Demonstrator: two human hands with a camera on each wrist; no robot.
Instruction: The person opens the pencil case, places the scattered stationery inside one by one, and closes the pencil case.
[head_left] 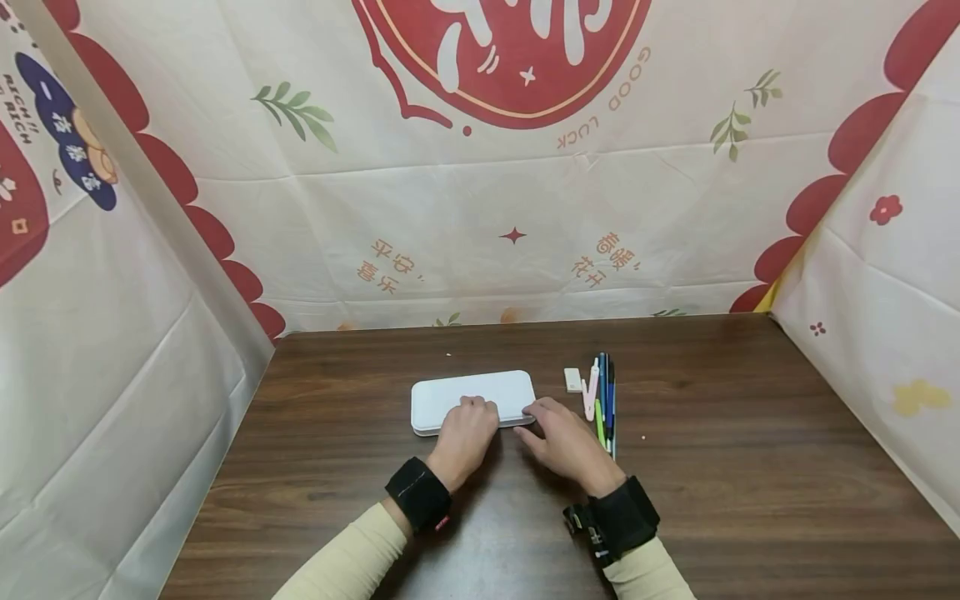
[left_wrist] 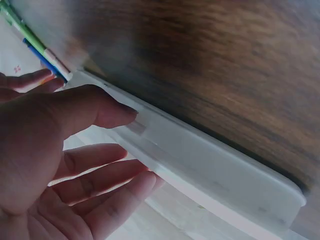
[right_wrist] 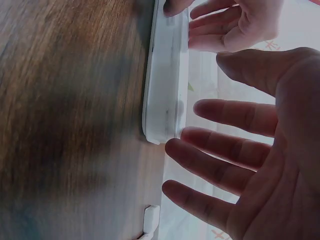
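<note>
A flat white pencil case with rounded corners lies closed on the brown table. My left hand is on its front edge near the middle. In the left wrist view the thumb presses the case's front side, while the other fingers lie over the top. At the right front corner is my right hand, its fingertips right at the edge. Its fingers are spread and nearly straight in the right wrist view, with the end of the case beside them.
Right of the case lie a white eraser, a pink two-legged tool like a compass, a green pen and several blue and dark pens. Printed white cloth hangs behind the table and along both sides.
</note>
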